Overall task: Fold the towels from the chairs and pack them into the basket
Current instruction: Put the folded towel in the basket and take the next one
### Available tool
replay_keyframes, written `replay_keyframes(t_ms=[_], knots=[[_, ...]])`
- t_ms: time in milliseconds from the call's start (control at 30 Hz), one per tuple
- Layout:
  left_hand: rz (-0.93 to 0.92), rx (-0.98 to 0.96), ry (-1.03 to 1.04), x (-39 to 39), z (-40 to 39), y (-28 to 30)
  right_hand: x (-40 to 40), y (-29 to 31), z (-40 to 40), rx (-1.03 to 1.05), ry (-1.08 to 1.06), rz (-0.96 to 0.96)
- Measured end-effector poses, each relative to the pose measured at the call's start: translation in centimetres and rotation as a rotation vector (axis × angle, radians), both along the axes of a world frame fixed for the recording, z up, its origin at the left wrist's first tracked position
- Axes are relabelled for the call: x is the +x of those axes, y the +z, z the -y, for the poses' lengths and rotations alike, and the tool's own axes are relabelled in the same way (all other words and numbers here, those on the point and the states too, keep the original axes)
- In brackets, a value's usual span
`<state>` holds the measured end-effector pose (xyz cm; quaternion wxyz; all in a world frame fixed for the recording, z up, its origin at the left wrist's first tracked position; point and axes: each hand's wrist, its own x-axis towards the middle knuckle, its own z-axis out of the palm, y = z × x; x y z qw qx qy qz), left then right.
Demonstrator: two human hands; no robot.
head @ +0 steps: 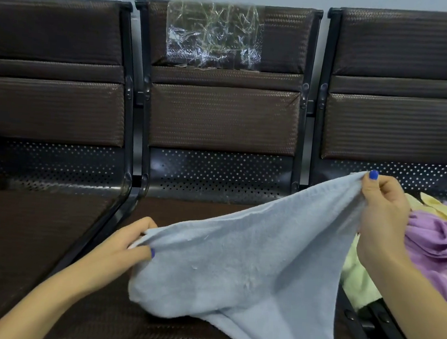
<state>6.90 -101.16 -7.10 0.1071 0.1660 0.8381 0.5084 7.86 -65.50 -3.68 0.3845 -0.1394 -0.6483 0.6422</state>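
A light blue towel [252,265] hangs spread between my two hands above the middle chair seat [181,211]. My left hand [128,244] pinches one corner low on the left. My right hand [382,211] pinches another corner higher up on the right, so the towel's top edge slopes upward to the right. The towel's lower part sags onto the seat and runs off the bottom of the view. No basket is in view.
A row of three dark brown chairs with black metal frames stands against a pale wall. On the right chair lies a heap of towels: purple [438,247], pale green [355,281] and yellow [433,204]. Crumpled clear tape [214,35] sticks to the middle backrest. The left chair seat [30,234] is bare.
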Motion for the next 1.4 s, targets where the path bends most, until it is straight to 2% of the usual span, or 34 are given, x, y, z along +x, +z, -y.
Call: replay_keyframes(t_ms=[600, 733, 1133, 1267, 1400], knots=[[0.112, 0.240, 0.115, 0.2, -0.8, 0.0, -0.1, -1.4, 0.1, 0.052, 0.035, 0.036], [0.188, 0.321, 0.155, 0.3, -0.8, 0.2, -0.1, -1.4, 0.6, 0.088, 0.041, 0.059], [0.269, 0.353, 0.277, 0.2, -0.7, 0.3, -0.2, -1.2, 0.6, 0.062, 0.026, 0.081], [0.175, 0.234, 0.368, 0.0, -1.0, 0.2, -0.3, -1.1, 0.6, 0.055, 0.022, 0.086], [0.047, 0.009, 0.330, -0.2, -0.7, 0.2, -0.2, -1.3, 0.5, 0.062, 0.015, 0.104]])
